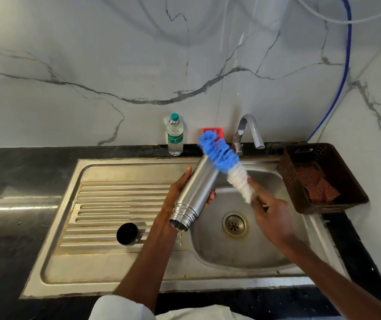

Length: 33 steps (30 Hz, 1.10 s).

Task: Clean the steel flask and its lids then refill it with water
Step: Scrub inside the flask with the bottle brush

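My left hand (177,192) grips the steel flask (196,192) around its body, holding it tilted over the sink with its open threaded mouth pointing down toward me. My right hand (270,213) holds a bottle brush (226,162) with blue and white bristles; the blue end lies against the flask's far end. A black lid (128,234) sits on the ribbed drainboard (115,204), to the left of my left forearm. The steel tap (247,132) stands behind the basin, with no water visibly running.
A plastic water bottle (175,135) stands at the wall behind the sink. A red holder (212,130) is partly hidden behind the brush. A brown basket (318,179) with a checked cloth sits right of the basin (208,245). Black countertop surrounds the sink.
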### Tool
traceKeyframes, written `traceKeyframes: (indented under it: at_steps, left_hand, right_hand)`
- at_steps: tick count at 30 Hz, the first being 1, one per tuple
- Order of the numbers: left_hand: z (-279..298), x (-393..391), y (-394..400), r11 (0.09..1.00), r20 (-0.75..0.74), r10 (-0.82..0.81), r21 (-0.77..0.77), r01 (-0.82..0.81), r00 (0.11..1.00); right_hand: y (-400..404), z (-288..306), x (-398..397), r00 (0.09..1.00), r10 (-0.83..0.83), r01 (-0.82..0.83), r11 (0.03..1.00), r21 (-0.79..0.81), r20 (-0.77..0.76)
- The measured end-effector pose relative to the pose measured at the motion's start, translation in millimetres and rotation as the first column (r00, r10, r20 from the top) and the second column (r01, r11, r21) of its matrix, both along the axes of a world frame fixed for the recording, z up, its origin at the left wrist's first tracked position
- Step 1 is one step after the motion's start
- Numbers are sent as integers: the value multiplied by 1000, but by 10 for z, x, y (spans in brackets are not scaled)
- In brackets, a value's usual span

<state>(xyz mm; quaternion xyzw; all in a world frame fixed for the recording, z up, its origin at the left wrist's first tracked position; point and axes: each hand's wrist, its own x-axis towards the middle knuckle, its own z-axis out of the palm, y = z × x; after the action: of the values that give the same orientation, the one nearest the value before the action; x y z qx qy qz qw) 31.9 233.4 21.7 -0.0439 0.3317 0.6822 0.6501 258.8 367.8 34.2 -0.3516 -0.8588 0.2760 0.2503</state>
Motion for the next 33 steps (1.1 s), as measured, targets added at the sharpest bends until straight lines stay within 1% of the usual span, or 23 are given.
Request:
traceKeyframes:
  at_steps: [1,2,3,4,5,6,7,8,9,11,13,14,15,17,18,20,22,23,24,26,29,31,33]
  left_hand:
    - [-10,27,-34,1000,-79,-29,9,30,996]
    - [-47,63,-62,997,-123,-62,26,66,990]
    - [-87,79,-111,999,-158,-20,-38,14,987]
    - [-145,69,-149,992,-209,37,-111,-61,977]
    - [-148,68,-170,987,-213,82,-116,-108,974]
    - [-112,50,-127,994,-163,75,-65,-87,984]
    - [-57,35,-78,1000,-97,18,0,-18,995]
    - [22,36,-53,999,-59,-24,32,26,998]
    - [40,22,-22,997,-71,-67,35,70,995]
    - [-3,3,-20,990,-221,-138,-42,132,966]
    - [-67,20,-61,982,-395,-173,-140,126,902]
    - [-38,34,-61,981,-516,-176,-166,104,838]
    - [16,38,-39,976,-636,-192,-203,78,748]
    - [103,74,35,967,-823,-225,-253,18,521]
    - [136,119,75,962,-882,-247,-271,-3,400]
    - [151,229,171,950,-942,-301,-310,-38,145]
    - [139,318,249,928,-925,-369,-361,-95,-92]
    - [137,340,270,912,-893,-409,-389,-131,-188]
    - [131,340,273,899,-861,-437,-405,-166,-260]
    - [110,288,236,890,-817,-455,-407,-204,-354]
    - [41,236,178,896,-768,-444,-395,-204,-462]
    - [16,315,212,924,-774,-382,-327,-197,-505]
    - [23,426,281,945,-746,-327,-271,-184,-580]
  right_hand:
    - [-52,0,56,997,83,-83,996,32,1]
    - [-105,-19,133,982,188,-188,980,63,5]
    - [-145,-40,205,960,280,-280,957,77,13]
    - [-167,-55,255,944,328,-329,941,84,26]
    - [-162,-74,273,947,320,-322,942,91,32]
    - [-154,-55,253,964,263,-266,961,74,40]
    - [-150,-12,205,984,171,-173,984,34,46]
    - [-136,40,147,996,70,-71,997,12,59]
    - [-115,85,105,997,10,-10,1000,7,79]
    - [-90,224,86,990,-4,5,1000,-8,144]
    - [-87,403,164,977,18,-11,999,-33,212]
    - [-98,510,223,968,20,-9,999,-44,251]
    - [-116,621,266,953,18,-3,999,-51,304]
    - [-120,791,248,919,10,7,999,-43,394]
    - [-107,841,183,902,-1,13,1000,-25,431]
    - [-85,902,8,865,-15,5,1000,22,501]
    - [-63,996,-146,852,-28,0,998,55,523]
    - [-52,1070,-179,840,-47,13,998,66,541]
    - [-52,1155,-167,825,-62,24,997,75,562]
    - [-78,1303,-29,794,-72,22,996,91,603]
    - [-188,1423,149,745,-96,15,992,127,660]
    - [-193,1379,38,730,-115,27,990,139,674]
    - [-127,1263,-131,725,-113,34,991,129,680]
